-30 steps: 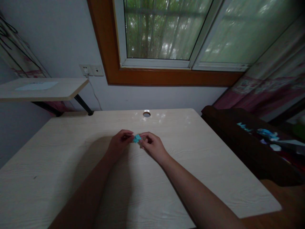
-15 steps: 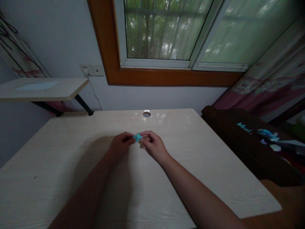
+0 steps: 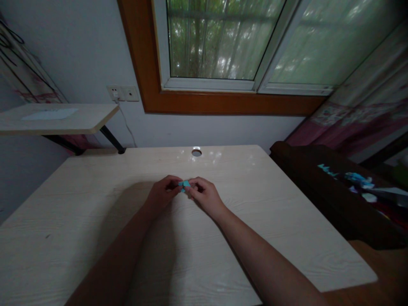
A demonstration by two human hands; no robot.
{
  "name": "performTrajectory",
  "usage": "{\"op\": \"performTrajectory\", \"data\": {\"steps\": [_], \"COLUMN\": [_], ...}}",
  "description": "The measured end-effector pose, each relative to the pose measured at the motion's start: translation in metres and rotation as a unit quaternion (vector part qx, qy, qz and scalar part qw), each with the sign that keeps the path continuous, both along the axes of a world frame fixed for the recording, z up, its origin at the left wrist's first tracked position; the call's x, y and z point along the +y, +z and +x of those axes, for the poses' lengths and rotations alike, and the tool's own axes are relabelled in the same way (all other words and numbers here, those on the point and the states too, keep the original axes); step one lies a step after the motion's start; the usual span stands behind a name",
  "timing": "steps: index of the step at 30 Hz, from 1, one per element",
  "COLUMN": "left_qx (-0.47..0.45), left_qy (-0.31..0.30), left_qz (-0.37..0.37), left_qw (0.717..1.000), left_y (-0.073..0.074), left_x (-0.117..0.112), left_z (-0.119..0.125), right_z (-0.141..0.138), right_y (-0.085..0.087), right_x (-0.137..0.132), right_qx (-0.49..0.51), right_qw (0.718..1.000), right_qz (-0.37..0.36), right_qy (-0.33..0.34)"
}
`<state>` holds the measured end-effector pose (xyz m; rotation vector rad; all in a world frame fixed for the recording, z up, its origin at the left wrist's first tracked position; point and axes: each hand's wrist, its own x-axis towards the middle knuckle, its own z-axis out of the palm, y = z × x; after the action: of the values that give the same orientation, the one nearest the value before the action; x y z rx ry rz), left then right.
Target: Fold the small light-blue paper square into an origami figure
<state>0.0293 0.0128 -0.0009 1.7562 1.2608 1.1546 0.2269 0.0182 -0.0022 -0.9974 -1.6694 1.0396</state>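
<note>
Between my two hands is a small piece of folded turquoise paper (image 3: 186, 184), just above the pale wooden desk (image 3: 204, 255). My left hand (image 3: 163, 191) pinches its left side with thumb and fingertips. On the other side, my right hand (image 3: 205, 191) grips the right edge, thumb in front and fingers behind. The paper shows angled faces with a dark gap between them, and a small corner points down. Fingers hide parts of it, so its full shape cannot be made out.
A raised shelf (image 3: 57, 121) on black legs stands at the desk's back left, a sheet of paper (image 3: 51, 114) on it. A round cable hole (image 3: 196, 152) lies near the back edge. To the right, dark wooden furniture (image 3: 306, 182) holds several turquoise pieces (image 3: 358, 179).
The folded paper has turned between my fingers; its outline now shows separate faces and a lower corner. Both hands have shifted only slightly and keep their pinch.
</note>
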Motion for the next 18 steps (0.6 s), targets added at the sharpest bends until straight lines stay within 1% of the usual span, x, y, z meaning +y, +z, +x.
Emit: {"op": "performTrajectory", "data": {"steps": [8,12,15,18], "left_qx": [-0.067,-0.091,-0.064,0.012], "left_qy": [-0.002,-0.008,-0.025,-0.046], "left_qz": [-0.016,-0.013,-0.024,-0.035], "left_qw": [0.998,0.996,0.997,0.998], "left_y": [-0.0024,-0.0008,0.0019,0.0047], "left_x": [0.0009,0.0007,-0.0009,-0.0027], "left_z": [0.0,0.0014,0.0021,0.0019], "right_z": [0.0012,0.0013,0.0015,0.0019], "right_y": [0.0009,0.0007,0.0014,0.0029], "right_x": [0.0003,0.0006,0.0002,0.0], "right_qx": [0.013,0.024,0.033,0.039], "right_qw": [1.0,0.999,0.999,0.999], "right_qz": [-0.018,-0.028,-0.03,-0.031], "right_qy": [0.004,-0.001,-0.004,0.0]}}
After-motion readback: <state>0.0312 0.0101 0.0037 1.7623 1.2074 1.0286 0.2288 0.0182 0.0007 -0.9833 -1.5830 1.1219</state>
